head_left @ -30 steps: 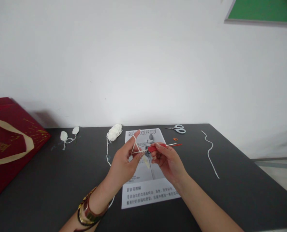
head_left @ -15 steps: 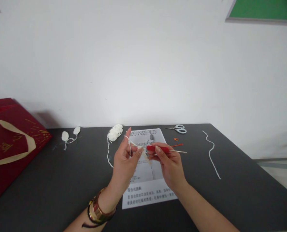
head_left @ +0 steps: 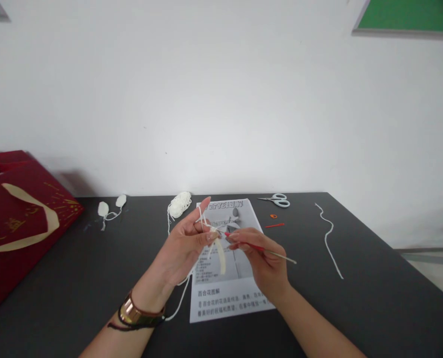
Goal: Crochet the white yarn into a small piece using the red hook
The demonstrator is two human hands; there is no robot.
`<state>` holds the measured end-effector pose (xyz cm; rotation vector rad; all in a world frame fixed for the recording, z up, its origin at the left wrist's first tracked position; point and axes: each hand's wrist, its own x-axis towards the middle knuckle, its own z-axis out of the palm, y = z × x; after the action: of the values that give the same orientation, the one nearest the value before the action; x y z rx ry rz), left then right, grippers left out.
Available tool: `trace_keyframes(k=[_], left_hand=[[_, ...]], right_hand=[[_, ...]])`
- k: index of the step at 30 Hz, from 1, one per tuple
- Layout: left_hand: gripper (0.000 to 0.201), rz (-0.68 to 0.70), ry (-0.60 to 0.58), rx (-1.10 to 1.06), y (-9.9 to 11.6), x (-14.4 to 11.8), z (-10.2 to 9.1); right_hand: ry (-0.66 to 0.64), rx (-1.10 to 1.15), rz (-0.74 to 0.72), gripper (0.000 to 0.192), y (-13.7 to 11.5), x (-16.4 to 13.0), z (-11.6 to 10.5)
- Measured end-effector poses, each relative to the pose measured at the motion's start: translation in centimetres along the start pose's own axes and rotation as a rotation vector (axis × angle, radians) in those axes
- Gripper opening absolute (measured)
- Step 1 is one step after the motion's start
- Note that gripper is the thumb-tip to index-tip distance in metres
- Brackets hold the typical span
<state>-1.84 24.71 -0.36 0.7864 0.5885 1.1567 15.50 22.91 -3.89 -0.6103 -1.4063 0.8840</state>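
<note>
Between thumb and fingers my left hand (head_left: 191, 238) pinches a small white crochet piece (head_left: 214, 234), and white yarn (head_left: 200, 214) loops over its raised index finger. A pale strip (head_left: 222, 258) hangs below the pinch. My right hand (head_left: 262, 253) is closed round a crochet hook with a red grip (head_left: 254, 246); its bare metal end sticks out to the right. The hook's working tip points left at the crochet piece, where the fingers partly hide it. Beneath both hands lies a printed sheet (head_left: 221, 308) with a flower picture.
A white yarn ball (head_left: 179, 204) sits behind my left hand. Two small white crocheted pieces (head_left: 103, 209) lie further left, near a red gift bag (head_left: 23, 219). To the right are scissors (head_left: 280, 200), an orange stitch marker (head_left: 273, 216), a red needle (head_left: 275, 225) and a loose yarn length (head_left: 329, 238).
My left hand has turned, bringing the pale strip into fuller view. The hook now slants more, its metal end lower right. The yarn tail has swung under my left wrist.
</note>
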Motion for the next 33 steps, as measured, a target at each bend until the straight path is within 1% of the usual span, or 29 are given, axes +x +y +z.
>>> trace_keyframes(k=[2, 5, 12, 16, 21, 26, 33], left_hand=[[0.078, 0.006, -0.016, 0.017, 0.1, -0.2, 0.0], [0.081, 0.018, -0.034, 0.051, 0.2, -0.4, -0.1], [0.079, 0.062, -0.06, 0.134, 0.9, -1.0, -0.3], [0.08, 0.061, -0.077, 0.166, 1.0, -1.1, -0.5], [0.08, 0.053, -0.094, 0.158, 1.0, -1.1, -0.6], [0.081, 0.045, -0.127, 0.133, 1.1, -1.1, -0.7], [0.081, 0.027, -0.164, 0.152, 1.3, -1.2, -0.9]], right_hand=[[0.028, 0.138, 0.101, 0.018, -0.1, 0.3, 0.1], [0.038, 0.241, 0.157, 0.013, -0.2, 0.6, -0.1], [0.045, 0.265, 0.151, 0.011, -0.8, 1.1, -0.8], [0.022, 0.287, 0.151, 0.011, -0.9, 1.2, -1.1], [0.012, 0.286, 0.154, 0.009, -1.1, 1.4, -1.4], [-0.018, 0.292, 0.14, 0.01, -1.3, 1.5, -1.7], [-0.068, 0.248, 0.123, 0.011, -1.4, 1.5, -2.3]])
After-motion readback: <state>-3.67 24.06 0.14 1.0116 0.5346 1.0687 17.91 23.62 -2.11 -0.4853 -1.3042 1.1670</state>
